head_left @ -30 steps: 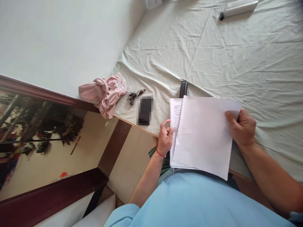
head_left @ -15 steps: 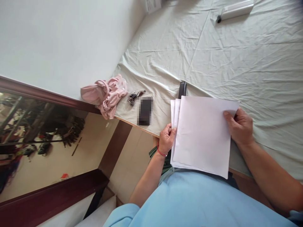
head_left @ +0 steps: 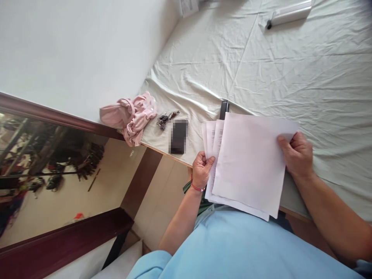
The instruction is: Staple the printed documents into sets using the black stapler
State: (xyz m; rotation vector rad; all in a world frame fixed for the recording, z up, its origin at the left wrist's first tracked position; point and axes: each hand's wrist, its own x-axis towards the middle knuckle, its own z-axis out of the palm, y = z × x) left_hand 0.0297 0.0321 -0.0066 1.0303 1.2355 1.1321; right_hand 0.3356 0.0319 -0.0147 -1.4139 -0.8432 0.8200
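Several white paper sheets (head_left: pixel 251 162) are held in front of my body, fanned so that the lower ones stick out on the left. The top sheet looks blank; faint print shows along the edges of those beneath. My left hand (head_left: pixel 202 169), with a red string at the wrist, pinches the left edges of the lower sheets between thumb and fingers. At the upper right edge, my right hand (head_left: pixel 298 155) grips the top sheet with the thumb on its face and the fingers behind. A black object (head_left: pixel 224 108) pokes out behind the papers, mostly hidden.
A bed or table under a pale wrinkled cloth (head_left: pixel 290 77) spreads ahead. To the left lie a blurred-out dark rectangular object (head_left: pixel 178 136), keys (head_left: pixel 165 119) and a pink cloth (head_left: pixel 130 116). A silver-white case (head_left: pixel 289 15) lies far off. A dark-framed mirror (head_left: pixel 58 174) stands at left.
The sheets have spread further apart. My left hand has shifted slightly left with the lower ones, my right hand slightly right with the top one, baring printed edges.
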